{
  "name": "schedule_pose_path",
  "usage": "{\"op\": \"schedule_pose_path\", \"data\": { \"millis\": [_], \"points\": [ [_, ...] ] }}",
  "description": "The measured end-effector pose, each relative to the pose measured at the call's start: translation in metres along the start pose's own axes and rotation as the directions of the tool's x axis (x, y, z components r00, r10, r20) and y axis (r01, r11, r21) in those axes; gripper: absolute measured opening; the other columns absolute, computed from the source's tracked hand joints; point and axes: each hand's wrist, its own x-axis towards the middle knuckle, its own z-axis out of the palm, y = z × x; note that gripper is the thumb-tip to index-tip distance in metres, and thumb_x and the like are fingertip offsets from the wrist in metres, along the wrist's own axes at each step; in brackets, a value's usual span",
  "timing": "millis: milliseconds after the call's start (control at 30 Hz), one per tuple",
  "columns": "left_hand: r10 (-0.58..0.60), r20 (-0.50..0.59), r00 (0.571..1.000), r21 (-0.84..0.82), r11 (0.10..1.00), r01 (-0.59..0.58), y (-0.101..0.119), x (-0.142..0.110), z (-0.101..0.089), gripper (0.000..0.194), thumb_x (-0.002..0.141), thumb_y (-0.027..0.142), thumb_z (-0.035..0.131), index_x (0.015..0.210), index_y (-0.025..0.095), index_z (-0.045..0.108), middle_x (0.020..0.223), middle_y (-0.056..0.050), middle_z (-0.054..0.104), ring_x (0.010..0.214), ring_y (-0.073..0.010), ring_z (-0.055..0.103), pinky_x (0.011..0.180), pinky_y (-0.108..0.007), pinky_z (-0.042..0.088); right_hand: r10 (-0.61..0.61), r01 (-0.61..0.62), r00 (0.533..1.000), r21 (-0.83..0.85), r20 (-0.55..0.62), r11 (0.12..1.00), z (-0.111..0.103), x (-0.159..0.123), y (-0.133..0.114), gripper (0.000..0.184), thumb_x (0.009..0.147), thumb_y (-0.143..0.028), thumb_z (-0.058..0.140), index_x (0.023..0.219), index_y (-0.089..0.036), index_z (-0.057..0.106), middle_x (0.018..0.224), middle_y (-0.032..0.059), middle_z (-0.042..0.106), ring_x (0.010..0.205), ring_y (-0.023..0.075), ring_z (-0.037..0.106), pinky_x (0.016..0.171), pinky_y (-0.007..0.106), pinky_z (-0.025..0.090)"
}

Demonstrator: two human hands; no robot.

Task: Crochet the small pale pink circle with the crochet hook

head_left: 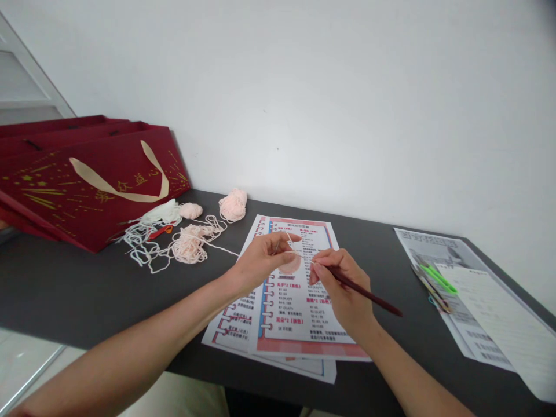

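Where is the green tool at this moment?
In the head view, the green tool lies on the papers at the right side of the table, to the right of the right hand.

From my end I see dark red gift bags [93, 179] — gold bursts, stars and characters across the front, cream ribbon handles [119, 194]. The surface [191, 324] reads dark grey to me, the wall [313, 116] off-white. I make out pale pink yarn [190, 244] beside white yarn [160, 213], a dark reddish-brown handle [367, 292], a bright green cutter [438, 279] — and printed sheets [299, 341] with pink-and-blue borders, black and red lettering.
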Motion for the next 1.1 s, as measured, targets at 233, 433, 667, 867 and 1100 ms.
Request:
{"op": "schedule_pose_path", "data": {
  "millis": [233, 433, 667, 867, 1100],
  "points": [
    [0.111, -0.129, 0.985, 0.251, 0.965, -0.076, -0.004, -0.003, 0.005, 0.030, 0.077, 0.023, 0.064, 0.106, 0.015, 0.067, 0.071, 0.000, 0.060, 0.073, -0.0147, 0.055, 0.076, -0.029, 0.041, -0.139, 0.137, 0.990, -0.245, 0.008, 0.960, 0.007, -0.007, 0.001, 0.010, 0.086, -0.015, 0.053, 0.084, -0.025, 0.051, 0.081, -0.0004, 0.061, 0.060, 0.0127, 0.058, 0.055, 0.026, 0.045],
    [0.165, -0.168, 0.972, 0.413, 0.907, -0.083, -0.003, -0.009, 0.010, 0.022, 0.078, 0.024, 0.064, 0.098, 0.019, 0.070, 0.073, -0.001, 0.067, 0.077, -0.0188, 0.063, 0.084, -0.033, 0.044, -0.312, 0.331, 0.944, -0.307, 0.110, 0.892, 0.014, -0.009, 0.005, 0.021, 0.085, -0.007, 0.050, 0.093, -0.025, 0.050, 0.091, 0.0034, 0.061, 0.081, 0.0177, 0.062, 0.072, 0.031, 0.050],
    [0.133, -0.068, 0.989, 0.273, 0.956, -0.110, -0.003, -0.008, 0.011, 0.005, 0.077, 0.022, 0.065, 0.078, 0.019, 0.069, 0.067, 0.000, 0.064, 0.092, -0.0208, 0.063, 0.087, -0.033, 0.042, -0.346, 0.410, 0.903, -0.269, 0.252, 0.872, 0.004, 0.001, 0.021, 0.021, 0.088, -0.007, 0.046, 0.097, -0.026, 0.050, 0.093, 0.0044, 0.058, 0.079, 0.0157, 0.059, 0.066, 0.029, 0.050],
    [-0.245, 0.064, 0.967, -0.319, 0.914, 0.253, -0.003, -0.002, 0.009, 0.044, 0.066, 0.017, 0.076, 0.109, 0.013, 0.064, 0.066, 0.003, 0.061, 0.061, -0.0088, 0.056, 0.072, -0.026, 0.042, -0.500, 0.632, 0.766, -0.332, 0.404, 0.701, -0.007, 0.007, 0.027, 0.027, 0.086, -0.005, 0.046, 0.103, -0.025, 0.051, 0.097, 0.0079, 0.061, 0.082, 0.0200, 0.055, 0.068, 0.035, 0.049],
    [-0.103, -0.091, 0.990, -0.159, 0.983, 0.088, -0.010, -0.001, 0.010, 0.043, 0.071, 0.021, 0.072, 0.112, 0.013, 0.063, 0.063, 0.004, 0.056, 0.062, -0.0101, 0.053, 0.070, -0.026, 0.041, -0.399, 0.523, 0.852, -0.541, 0.339, 0.659, 0.009, -0.002, 0.015, 0.019, 0.087, -0.007, 0.045, 0.092, -0.023, 0.054, 0.089, 0.0080, 0.061, 0.080, 0.0227, 0.057, 0.068, 0.037, 0.049]
  ]
}}
